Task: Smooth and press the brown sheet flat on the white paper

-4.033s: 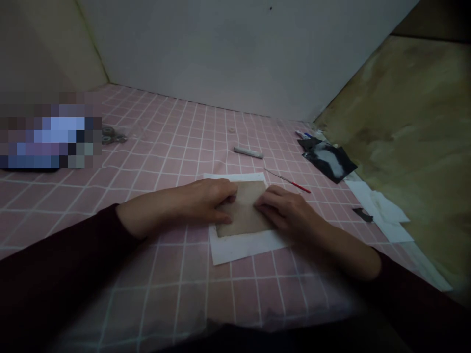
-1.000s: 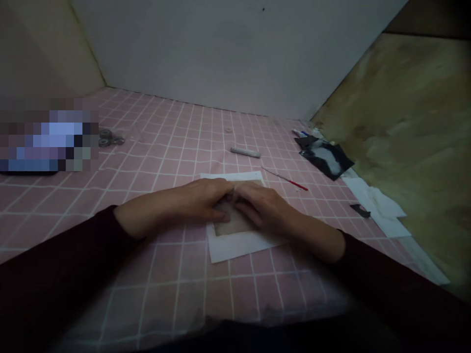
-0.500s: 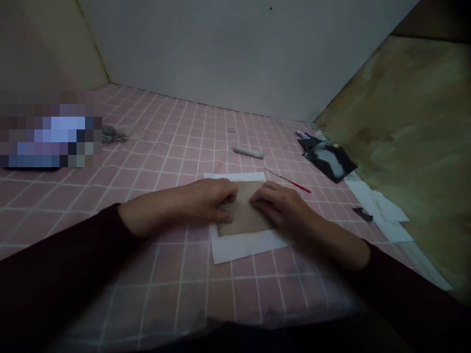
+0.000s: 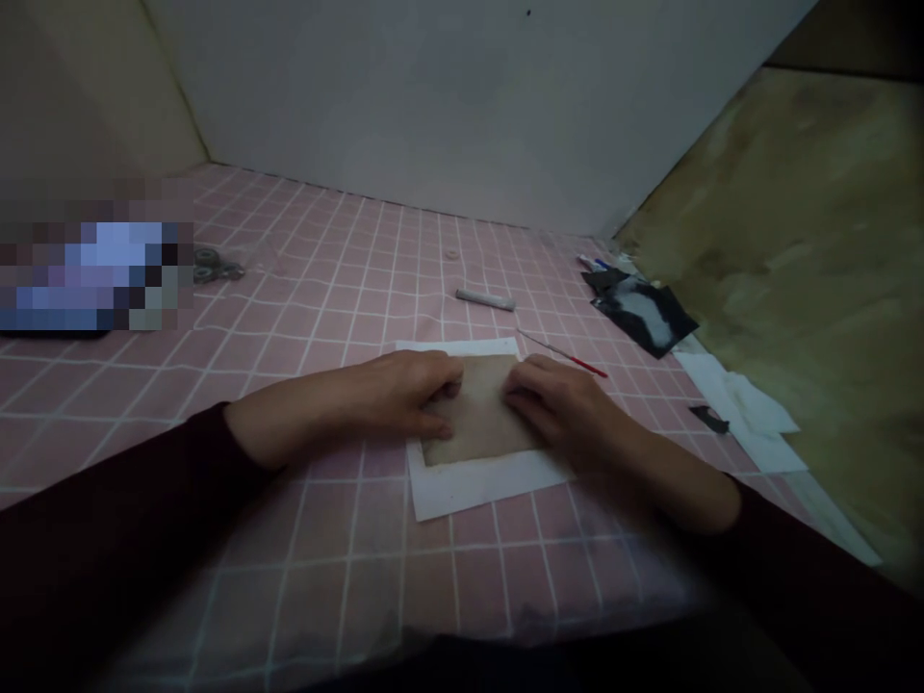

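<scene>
A tan, flat rectangular sheet (image 4: 480, 414) lies on a larger piece of white paper (image 4: 462, 491) in front of me. My left hand (image 4: 423, 390) rests on the sheet's left side, thumb apart from the bent fingers. Over the right part of the sheet, my right hand (image 4: 552, 395) has its fingertips pinched together, pointing left. Whatever may be between those fingertips is hidden. Just beyond the right hand lies a thin tool with a red handle (image 4: 592, 368).
Pink checked cloth (image 4: 346, 539) covers the table. A grey cylindrical stick (image 4: 485, 299) lies behind the paper. Scissors (image 4: 217, 266) are at left beside a pixelated area. Dark sheets with white powder (image 4: 646, 316), white papers (image 4: 757, 404) and a dark scrap (image 4: 708, 419) lie at right.
My right hand has shifted slightly right over the tan sheet, widening the gap between the hands. The left hand stays on the sheet's left side. The view has shifted slightly.
</scene>
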Demonstrator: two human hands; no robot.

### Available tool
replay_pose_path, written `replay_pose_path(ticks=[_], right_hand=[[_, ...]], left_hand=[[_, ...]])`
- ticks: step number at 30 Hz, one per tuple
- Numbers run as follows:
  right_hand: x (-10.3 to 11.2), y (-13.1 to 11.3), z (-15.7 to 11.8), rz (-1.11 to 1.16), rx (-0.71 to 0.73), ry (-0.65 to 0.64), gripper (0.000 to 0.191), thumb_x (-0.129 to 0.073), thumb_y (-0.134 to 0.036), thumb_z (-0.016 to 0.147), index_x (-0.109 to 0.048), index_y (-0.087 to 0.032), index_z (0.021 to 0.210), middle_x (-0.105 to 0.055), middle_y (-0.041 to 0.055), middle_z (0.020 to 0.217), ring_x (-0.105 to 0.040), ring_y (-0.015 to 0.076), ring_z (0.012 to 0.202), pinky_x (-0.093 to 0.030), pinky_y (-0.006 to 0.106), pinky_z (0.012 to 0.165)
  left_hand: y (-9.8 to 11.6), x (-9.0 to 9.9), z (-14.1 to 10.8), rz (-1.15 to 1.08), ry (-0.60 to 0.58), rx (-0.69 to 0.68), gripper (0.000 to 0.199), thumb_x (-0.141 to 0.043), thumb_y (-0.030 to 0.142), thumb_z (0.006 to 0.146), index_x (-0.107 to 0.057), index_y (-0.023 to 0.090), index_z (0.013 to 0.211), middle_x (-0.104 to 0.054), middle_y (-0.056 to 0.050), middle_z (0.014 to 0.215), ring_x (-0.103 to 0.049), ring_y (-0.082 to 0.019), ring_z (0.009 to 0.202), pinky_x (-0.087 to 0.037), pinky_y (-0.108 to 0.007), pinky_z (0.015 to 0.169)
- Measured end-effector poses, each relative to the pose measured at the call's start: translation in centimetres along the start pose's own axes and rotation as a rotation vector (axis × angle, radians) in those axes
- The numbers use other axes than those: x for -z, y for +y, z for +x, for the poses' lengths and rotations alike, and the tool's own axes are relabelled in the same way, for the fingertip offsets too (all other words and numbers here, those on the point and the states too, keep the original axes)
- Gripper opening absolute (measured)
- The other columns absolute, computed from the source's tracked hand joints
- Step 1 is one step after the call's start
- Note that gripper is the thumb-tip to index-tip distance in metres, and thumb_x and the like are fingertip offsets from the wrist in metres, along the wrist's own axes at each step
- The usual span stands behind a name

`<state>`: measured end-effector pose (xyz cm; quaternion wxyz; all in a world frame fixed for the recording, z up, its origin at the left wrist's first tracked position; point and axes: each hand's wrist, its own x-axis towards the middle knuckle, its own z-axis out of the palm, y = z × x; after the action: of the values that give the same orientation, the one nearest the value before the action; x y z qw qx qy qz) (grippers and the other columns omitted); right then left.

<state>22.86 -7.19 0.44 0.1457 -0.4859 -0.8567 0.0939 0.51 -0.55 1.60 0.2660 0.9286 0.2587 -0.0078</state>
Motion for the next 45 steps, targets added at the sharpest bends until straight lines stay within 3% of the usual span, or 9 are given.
replay_pose_path(ticks=[5, 11, 16, 21, 28, 34, 40, 45], right_hand=[[-0.9, -0.9, 1.0, 0.057, 0.145, 0.028, 0.015, -0.043, -0.015, 0.092, -0.058, -0.016, 0.094, -0.056, 0.0076, 0.091, -0.054, 0.0173, 0.083, -0.043, 0.029, 0.074], [-0.1, 0.2, 0.3, 0.027, 0.063, 0.013, 0.014, -0.046, -0.013, 0.090, -0.059, -0.017, 0.087, -0.058, 0.0056, 0.085, -0.055, 0.0159, 0.079, -0.042, 0.027, 0.071], [-1.0, -0.6, 1.2, 0.064, 0.152, 0.019, 0.012, -0.045, -0.014, 0.090, -0.057, -0.016, 0.092, -0.059, 0.0066, 0.090, -0.054, 0.0166, 0.083, -0.043, 0.029, 0.075], [-0.5, 0.5, 0.0, 0.062, -0.004, 0.071, 0.007, -0.055, -0.012, 0.084, -0.052, -0.018, 0.084, -0.056, 0.0012, 0.078, -0.052, 0.0135, 0.071, -0.040, 0.025, 0.066], [-1.1, -0.6, 1.0, 0.066, 0.134, 0.018, 0.013, -0.045, -0.014, 0.090, -0.058, -0.016, 0.091, -0.056, 0.0068, 0.089, -0.054, 0.0168, 0.081, -0.043, 0.029, 0.073], [-0.4, 0.6, -0.1, 0.044, 0.015, 0.076, 0.011, -0.048, -0.013, 0.089, -0.058, -0.017, 0.088, -0.058, 0.0054, 0.085, -0.055, 0.0163, 0.080, -0.043, 0.028, 0.073], [-1.2, -0.5, 1.2, 0.090, 0.128, 0.051, 0.008, -0.048, -0.015, 0.089, -0.055, -0.017, 0.091, -0.060, 0.0061, 0.088, -0.055, 0.0167, 0.080, -0.042, 0.029, 0.073], [-0.5, 0.7, 0.4, 0.074, 0.009, 0.046, 0.006, -0.052, -0.013, 0.085, -0.052, -0.018, 0.083, -0.056, 0.0020, 0.078, -0.051, 0.0141, 0.071, -0.039, 0.026, 0.066]], left_hand=[[0.0, -0.1, -0.1, -0.006, 0.028, -0.003, 0.025, -0.059, 0.037, 0.074, -0.049, 0.019, 0.089, -0.055, 0.000, 0.086, -0.050, -0.012, 0.072, -0.034, -0.024, 0.062], [-0.1, -0.2, 0.0, -0.005, 0.010, 0.012, 0.028, -0.062, 0.036, 0.072, -0.049, 0.019, 0.090, -0.055, 0.001, 0.084, -0.048, -0.011, 0.069, -0.032, -0.024, 0.059], [-0.3, -0.3, 0.0, -0.015, 0.039, -0.028, 0.026, -0.060, 0.037, 0.074, -0.048, 0.020, 0.089, -0.054, 0.002, 0.081, -0.048, -0.011, 0.069, -0.033, -0.024, 0.060], [-0.3, -0.3, 0.0, -0.016, 0.021, 0.000, 0.028, -0.062, 0.036, 0.072, -0.049, 0.019, 0.090, -0.054, 0.001, 0.082, -0.048, -0.011, 0.068, -0.033, -0.024, 0.059], [-0.6, -0.6, 0.1, -0.004, 0.049, -0.025, 0.027, -0.061, 0.038, 0.073, -0.049, 0.020, 0.088, -0.053, 0.002, 0.081, -0.048, -0.011, 0.068, -0.033, -0.024, 0.059], [-0.4, -0.4, 0.0, -0.018, 0.040, -0.026, 0.029, -0.064, 0.037, 0.071, -0.049, 0.019, 0.089, -0.054, 0.002, 0.082, -0.048, -0.011, 0.068, -0.033, -0.023, 0.060], [-0.3, -0.4, 0.0, -0.032, 0.054, -0.028, 0.025, -0.061, 0.033, 0.072, -0.048, 0.020, 0.087, -0.053, 0.002, 0.079, -0.048, -0.011, 0.067, -0.032, -0.024, 0.060], [-0.5, -0.6, 0.1, -0.031, 0.032, -0.001, 0.029, -0.064, 0.035, 0.069, -0.048, 0.020, 0.088, -0.054, 0.002, 0.078, -0.047, -0.011, 0.065, -0.032, -0.024, 0.059]])
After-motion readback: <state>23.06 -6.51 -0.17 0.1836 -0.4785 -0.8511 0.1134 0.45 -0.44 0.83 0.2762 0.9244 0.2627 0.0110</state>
